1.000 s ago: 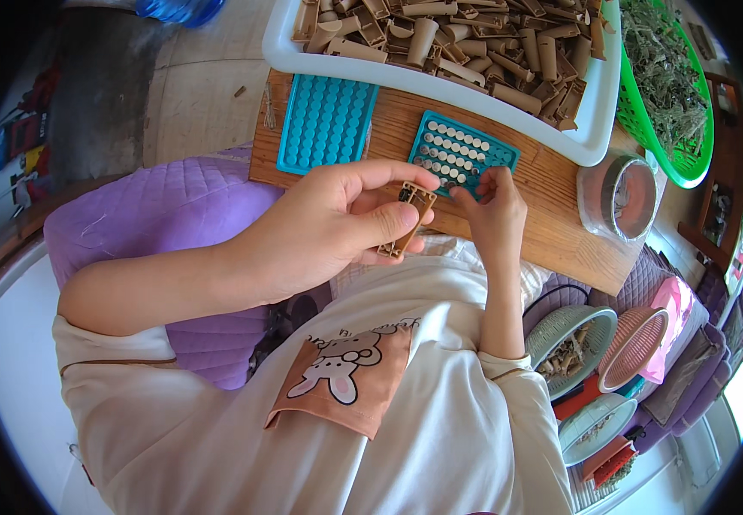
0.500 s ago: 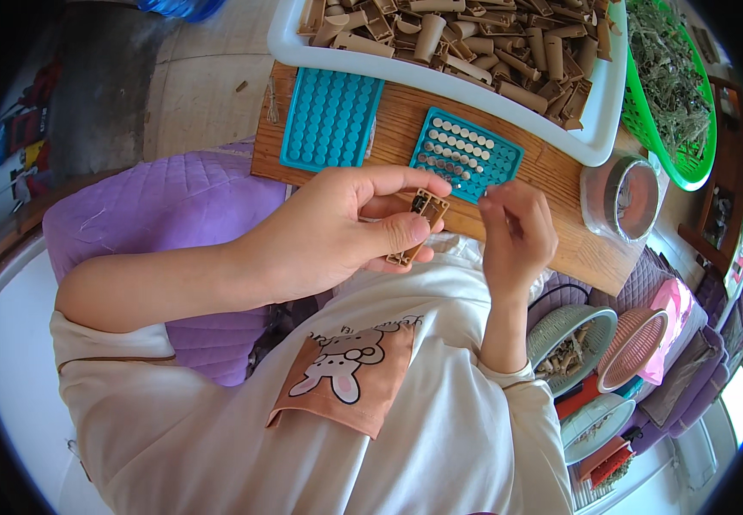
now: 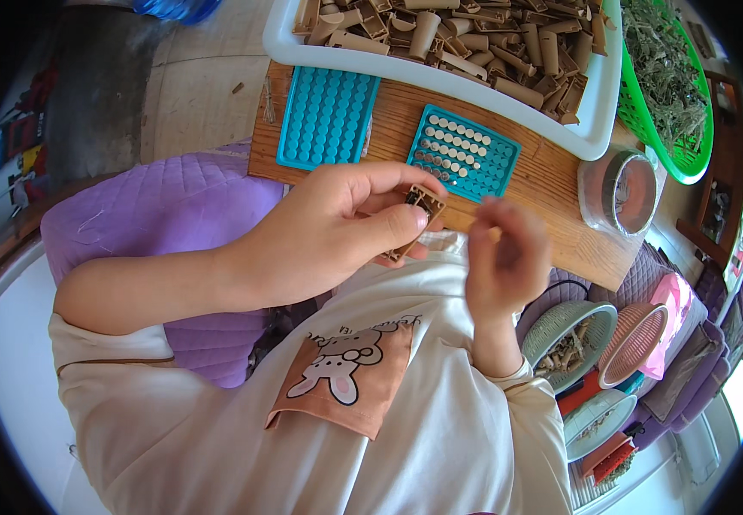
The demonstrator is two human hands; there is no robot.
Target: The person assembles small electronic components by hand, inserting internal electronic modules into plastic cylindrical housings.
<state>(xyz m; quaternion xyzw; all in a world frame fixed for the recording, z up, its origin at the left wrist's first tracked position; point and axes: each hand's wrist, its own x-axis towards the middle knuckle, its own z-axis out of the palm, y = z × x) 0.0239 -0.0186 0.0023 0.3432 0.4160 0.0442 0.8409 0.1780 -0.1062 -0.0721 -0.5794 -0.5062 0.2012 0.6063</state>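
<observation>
In front of my chest, my left hand (image 3: 337,225) grips a small brown plastic casing (image 3: 424,199), thumb on its open face and fingers behind. Something dark sits inside the casing near its upper end. My right hand (image 3: 509,257) is raised just to the right of it, apart from it, with fingers bent and smeared by motion. Whether anything is in those fingers cannot be made out. Beyond both hands lies a teal tray (image 3: 498,160) with rows of small round pieces, some pale and some greyish, and bare round spots at its right side.
A second teal tray (image 3: 329,116) lies at the table's left end. Behind stands a white tub (image 3: 474,93) full of brown plastic shells (image 3: 427,34). A round container (image 3: 629,193) and a green basket (image 3: 704,142) are at right; lower right, several baskets (image 3: 530,339) hold small parts.
My right hand has drawn back from the teal tray's near edge, slightly toward me and to the left. My left hand keeps its hold on the casing, its thumb shifted slightly up it.
</observation>
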